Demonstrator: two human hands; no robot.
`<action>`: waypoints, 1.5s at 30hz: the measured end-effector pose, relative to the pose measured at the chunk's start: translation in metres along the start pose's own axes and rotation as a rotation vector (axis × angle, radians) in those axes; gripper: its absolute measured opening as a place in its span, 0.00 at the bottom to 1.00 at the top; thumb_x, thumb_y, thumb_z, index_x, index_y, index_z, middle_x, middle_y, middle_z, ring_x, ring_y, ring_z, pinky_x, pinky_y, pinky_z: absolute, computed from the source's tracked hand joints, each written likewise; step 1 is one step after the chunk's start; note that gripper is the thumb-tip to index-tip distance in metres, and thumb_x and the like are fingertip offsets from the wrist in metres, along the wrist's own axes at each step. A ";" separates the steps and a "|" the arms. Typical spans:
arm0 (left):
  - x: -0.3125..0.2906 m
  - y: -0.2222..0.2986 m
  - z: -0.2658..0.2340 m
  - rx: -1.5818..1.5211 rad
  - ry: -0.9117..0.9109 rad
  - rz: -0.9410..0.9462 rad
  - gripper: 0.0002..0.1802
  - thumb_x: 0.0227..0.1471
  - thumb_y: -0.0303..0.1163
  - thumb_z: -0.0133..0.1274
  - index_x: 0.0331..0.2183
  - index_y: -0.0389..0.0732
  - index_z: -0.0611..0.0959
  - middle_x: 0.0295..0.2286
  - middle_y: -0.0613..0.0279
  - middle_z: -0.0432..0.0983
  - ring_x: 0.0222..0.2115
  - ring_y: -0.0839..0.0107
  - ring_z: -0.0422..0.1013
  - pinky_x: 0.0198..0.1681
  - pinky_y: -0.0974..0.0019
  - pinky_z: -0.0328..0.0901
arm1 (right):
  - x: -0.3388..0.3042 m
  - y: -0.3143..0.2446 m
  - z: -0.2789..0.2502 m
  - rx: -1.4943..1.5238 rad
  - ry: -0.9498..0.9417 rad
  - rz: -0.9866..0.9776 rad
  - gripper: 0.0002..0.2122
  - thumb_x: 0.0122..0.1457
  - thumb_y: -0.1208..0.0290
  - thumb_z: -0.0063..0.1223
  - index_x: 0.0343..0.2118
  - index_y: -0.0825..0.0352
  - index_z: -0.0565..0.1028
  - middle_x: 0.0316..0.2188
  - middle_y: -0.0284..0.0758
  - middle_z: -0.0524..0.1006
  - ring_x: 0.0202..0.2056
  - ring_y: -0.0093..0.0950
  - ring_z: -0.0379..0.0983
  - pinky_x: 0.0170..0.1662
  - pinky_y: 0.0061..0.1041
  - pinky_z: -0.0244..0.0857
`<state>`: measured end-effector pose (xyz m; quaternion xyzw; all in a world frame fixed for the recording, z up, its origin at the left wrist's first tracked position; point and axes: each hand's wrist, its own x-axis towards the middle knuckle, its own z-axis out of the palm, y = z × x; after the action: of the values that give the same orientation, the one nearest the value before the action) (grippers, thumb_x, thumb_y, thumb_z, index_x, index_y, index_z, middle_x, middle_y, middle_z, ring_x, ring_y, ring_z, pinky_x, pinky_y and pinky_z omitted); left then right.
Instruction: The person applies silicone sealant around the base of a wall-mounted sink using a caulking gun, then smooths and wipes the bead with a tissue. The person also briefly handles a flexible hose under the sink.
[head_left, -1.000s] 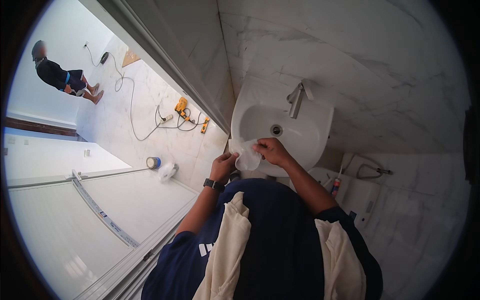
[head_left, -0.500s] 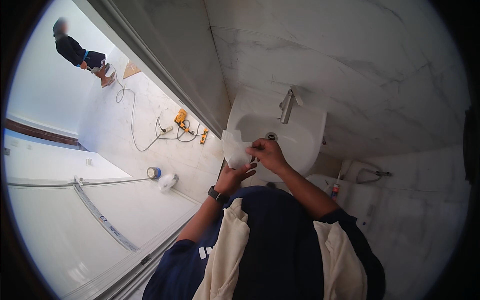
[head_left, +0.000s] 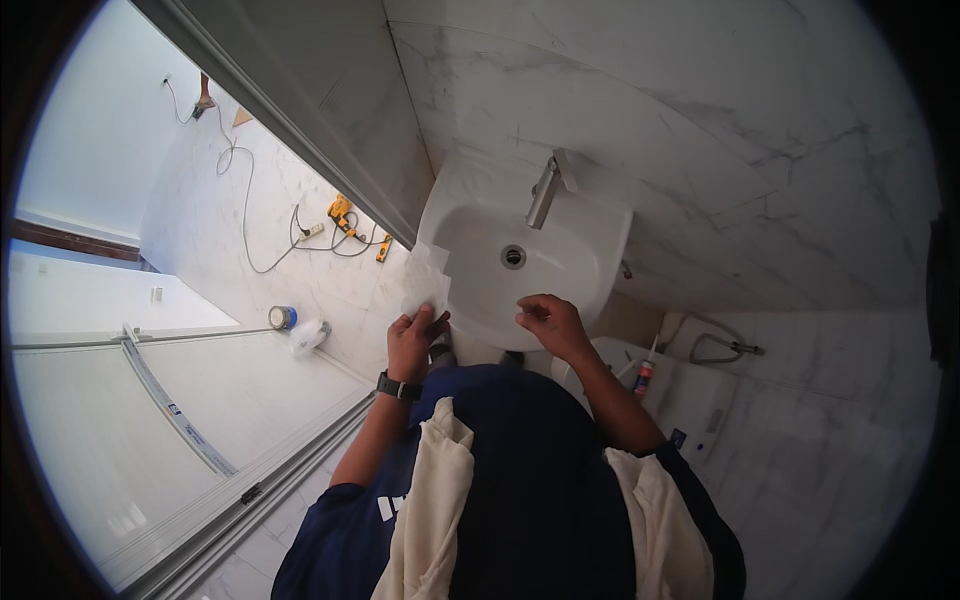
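Head: sheet (head_left: 425, 278) in left hand (head_left: 408, 342); blue label (head_left: 174, 409)

Nothing legible. Pale strip (head_left: 157, 385) on white panel (head_left: 240, 380) has a small blue label (head_left: 174, 409) and dark print (head_left: 211, 456), too small to read; red-and-white cartridge (head_left: 643, 378) probably lettered, blurred. Navy shirt (head_left: 540, 470): white mark (head_left: 387, 508), partly hidden.

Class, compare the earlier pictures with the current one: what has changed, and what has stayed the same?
The right hand has let go of the translucent white sheet and moved right; the left hand now holds it alone, farther left. The co-worker has mostly left the view; only part of a leg shows. The basin, yellow power tool and sealant tube stayed put.
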<state>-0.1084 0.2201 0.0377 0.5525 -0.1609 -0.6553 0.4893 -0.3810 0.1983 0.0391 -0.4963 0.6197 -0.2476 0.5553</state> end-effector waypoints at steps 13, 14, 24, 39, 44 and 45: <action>-0.007 0.032 -0.021 -0.046 0.037 -0.035 0.19 0.64 0.35 0.53 0.49 0.29 0.78 0.43 0.52 0.81 0.42 0.65 0.78 0.50 0.60 0.73 | -0.005 -0.044 0.005 1.251 -0.633 0.177 0.40 0.68 0.35 0.19 0.62 0.68 0.69 0.52 0.47 0.77 0.51 0.42 0.74 0.59 0.48 0.62; -0.002 0.037 -0.026 -0.050 0.034 -0.035 0.19 0.64 0.35 0.53 0.49 0.29 0.78 0.43 0.52 0.81 0.42 0.65 0.78 0.49 0.60 0.73 | -0.002 -0.052 0.014 1.245 -0.637 0.168 0.37 0.69 0.38 0.23 0.61 0.68 0.70 0.52 0.46 0.77 0.51 0.41 0.74 0.59 0.48 0.63; 0.054 0.123 -0.110 0.223 -0.037 -0.135 0.17 0.62 0.37 0.56 0.41 0.29 0.81 0.36 0.57 0.81 0.36 0.66 0.80 0.42 0.67 0.75 | 0.048 -0.169 0.177 -0.029 -0.138 -0.320 0.10 0.61 0.63 0.62 0.32 0.66 0.82 0.20 0.29 0.77 0.20 0.21 0.71 0.27 0.22 0.65; 0.141 0.166 -0.246 0.076 -0.164 -0.479 0.22 0.67 0.35 0.42 0.57 0.33 0.69 0.54 0.48 0.72 0.55 0.54 0.69 0.60 0.50 0.64 | 0.112 -0.130 0.211 -0.181 0.449 -0.183 0.27 0.57 0.61 0.62 0.55 0.73 0.70 0.25 0.41 0.81 0.31 0.38 0.81 0.38 0.34 0.73; 0.161 0.166 -0.257 0.075 -0.059 -0.475 0.22 0.68 0.35 0.41 0.57 0.32 0.67 0.53 0.46 0.74 0.54 0.52 0.70 0.59 0.49 0.65 | 0.184 -0.101 0.122 -0.182 0.760 0.139 0.43 0.59 0.59 0.55 0.66 0.84 0.45 0.35 0.58 0.80 0.41 0.54 0.78 0.47 0.45 0.72; 0.162 0.169 -0.257 0.073 -0.058 -0.454 0.22 0.68 0.36 0.43 0.57 0.33 0.67 0.53 0.46 0.73 0.54 0.52 0.70 0.60 0.48 0.64 | 0.198 -0.100 0.109 -0.160 0.787 0.120 0.44 0.59 0.59 0.55 0.66 0.84 0.44 0.37 0.61 0.79 0.41 0.56 0.78 0.48 0.46 0.72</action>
<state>0.2111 0.0931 -0.0143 0.5730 -0.0702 -0.7577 0.3043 -0.2232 0.0104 0.0088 -0.3683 0.8300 -0.3368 0.2488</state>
